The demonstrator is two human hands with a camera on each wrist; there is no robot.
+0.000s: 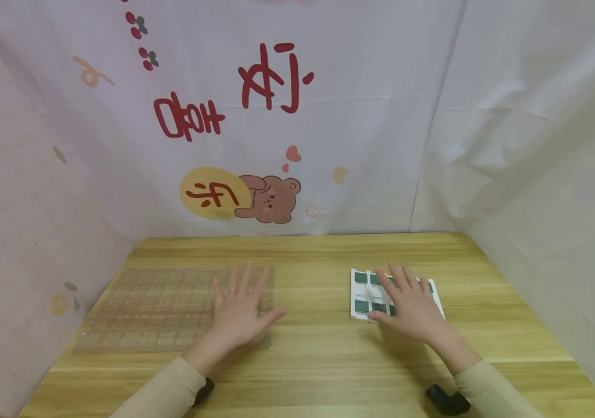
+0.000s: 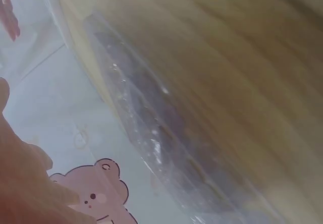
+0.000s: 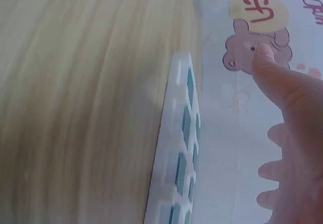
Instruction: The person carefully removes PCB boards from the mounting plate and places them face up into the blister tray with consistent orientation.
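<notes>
My left hand [image 1: 240, 313], fingers spread and straight, hovers over the right end of a clear plastic tray [image 1: 151, 307] divided into rows of small compartments. In the left wrist view the clear tray [image 2: 151, 118] lies on the wood beside that hand [image 2: 25, 168]. My right hand [image 1: 412, 305], also spread and holding nothing, is above a white tray [image 1: 353, 293] bearing green rectangular pieces [image 1: 361, 306] in two rows, and hides part of it. From the right wrist, the white tray [image 3: 169, 133] shows below the hand [image 3: 303, 133], with a gap between them.
Both trays lie on a wood-grain table [image 1: 307, 360]. White printed cloth [image 1: 370, 116] hangs behind the table and along both sides. Black straps [image 1: 447, 400] show at the wrists, by the beige sleeves [image 1: 490, 389].
</notes>
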